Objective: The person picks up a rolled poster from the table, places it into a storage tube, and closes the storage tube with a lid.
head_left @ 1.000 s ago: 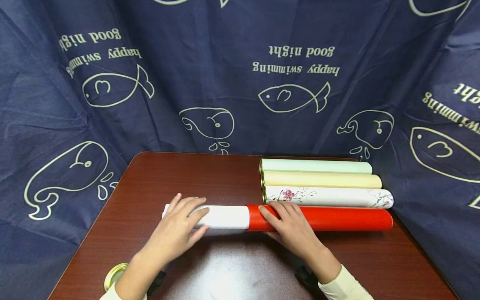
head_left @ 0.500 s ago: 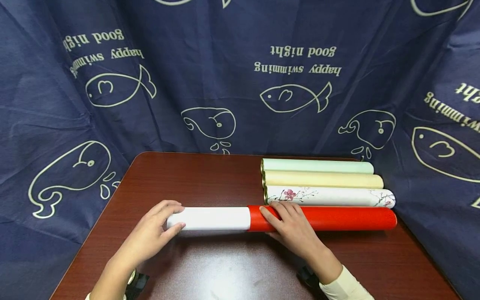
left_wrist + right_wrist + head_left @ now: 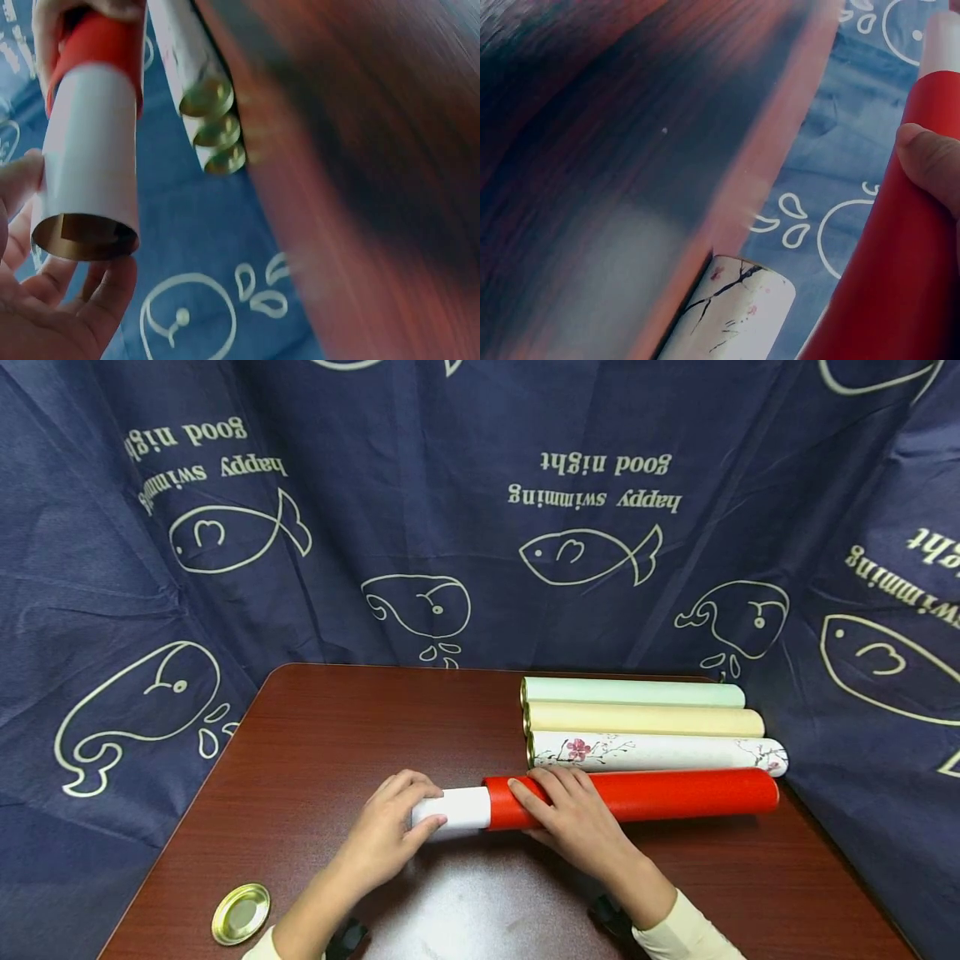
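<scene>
A roll of white paper [image 3: 465, 807] sits partly inside a red tube [image 3: 690, 795], with a short length showing at the tube's left end. My left hand [image 3: 386, 827] grips the outer end of that roll between thumb and fingers. In the left wrist view the roll's hollow end [image 3: 86, 238] faces the camera, brownish inside. My right hand [image 3: 573, 814] holds the red tube near its left end, thumb along the near side and fingers over the top. The tube slants slightly, its right end farther back.
Behind the red tube lie a flower-patterned white tube [image 3: 660, 752], a yellow tube [image 3: 645, 720] and a pale green tube [image 3: 637, 691], side by side. A round gold lid [image 3: 241, 913] rests on the brown table [image 3: 360, 718] at front left. A blue curtain [image 3: 465, 510] hangs behind.
The left hand first slid left to the roll's outer end, then moved right, and the white paper slid deeper into the red tube. The right hand kept its hold. The gold lid is uncovered.
</scene>
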A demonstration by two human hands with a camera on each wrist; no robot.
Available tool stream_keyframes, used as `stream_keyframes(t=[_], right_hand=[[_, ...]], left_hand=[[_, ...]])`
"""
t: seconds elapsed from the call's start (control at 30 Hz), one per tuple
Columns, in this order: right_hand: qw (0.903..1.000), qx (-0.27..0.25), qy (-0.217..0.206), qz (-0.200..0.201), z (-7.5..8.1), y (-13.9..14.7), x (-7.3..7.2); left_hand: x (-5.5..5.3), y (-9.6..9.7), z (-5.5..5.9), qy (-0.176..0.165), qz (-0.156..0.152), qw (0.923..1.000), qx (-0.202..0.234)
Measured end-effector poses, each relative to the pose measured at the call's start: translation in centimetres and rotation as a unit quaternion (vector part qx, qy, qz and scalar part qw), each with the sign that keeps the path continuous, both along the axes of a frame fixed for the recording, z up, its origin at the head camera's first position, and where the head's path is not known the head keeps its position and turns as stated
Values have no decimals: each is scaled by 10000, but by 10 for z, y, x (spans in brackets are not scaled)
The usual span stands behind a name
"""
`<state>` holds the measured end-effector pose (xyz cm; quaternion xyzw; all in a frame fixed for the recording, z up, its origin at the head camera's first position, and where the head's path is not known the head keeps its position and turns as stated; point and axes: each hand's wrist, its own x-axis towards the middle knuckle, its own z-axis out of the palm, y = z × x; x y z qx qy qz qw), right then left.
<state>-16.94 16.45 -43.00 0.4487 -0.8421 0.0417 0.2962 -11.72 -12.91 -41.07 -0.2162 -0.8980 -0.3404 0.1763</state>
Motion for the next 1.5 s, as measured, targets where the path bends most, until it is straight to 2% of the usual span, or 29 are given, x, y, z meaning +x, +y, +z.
stream_keyframes(t=[0.13,0.23,0.3,0.43,0.5,0.63,0.7,0.77,0.9,1.0,1.07,1.23,1.33,1.43,1.5], right_hand=[[10000,6,-11,31,0,-4,2],[10000,-6,-27,81,0,-6,3],[9999,-27,-38,93,0,-7,4],[9999,-48,-112,17,1,-6,4],[9999,-64,-131,-19,1,-5,4],[9998,-158,-90,-14,4,-4,2],[9997,-211,-93,-4,5,-3,2],[9996,-266,-121,7,6,-3,2],[9992,-350,-201,-13,6,0,3],[9990,-385,-236,0,5,1,3],[9989,-392,-259,10,4,2,3],[9986,-469,-243,5,4,5,2],[9985,-490,-240,-23,3,8,2],[9984,-487,-296,-67,4,11,2],[9982,-515,-305,-88,5,13,1]], left_hand=[[-3,20,-2,-107,-361,9986,368],[-6,29,-5,-269,-682,9944,755],[-8,32,-7,-477,-844,9883,1176],[-10,37,-11,-1004,-951,9678,2102],[-11,39,-12,-1099,-906,9629,2290],[-10,41,-14,-911,-702,9723,2033],[-10,42,-14,-832,-722,9751,1926],[-10,44,-15,-864,-861,9745,1884],[-11,46,-15,-992,-1198,9685,1946],[-12,42,-15,-1028,-1270,9676,1924],[-11,36,-13,-984,-1214,9702,1854],[-7,3,-8,-767,-810,9834,1432],[-3,-26,-7,-802,-490,9904,1011],[3,-59,-8,-938,-188,9939,543],[7,-81,-11,-866,-35,9961,139]])
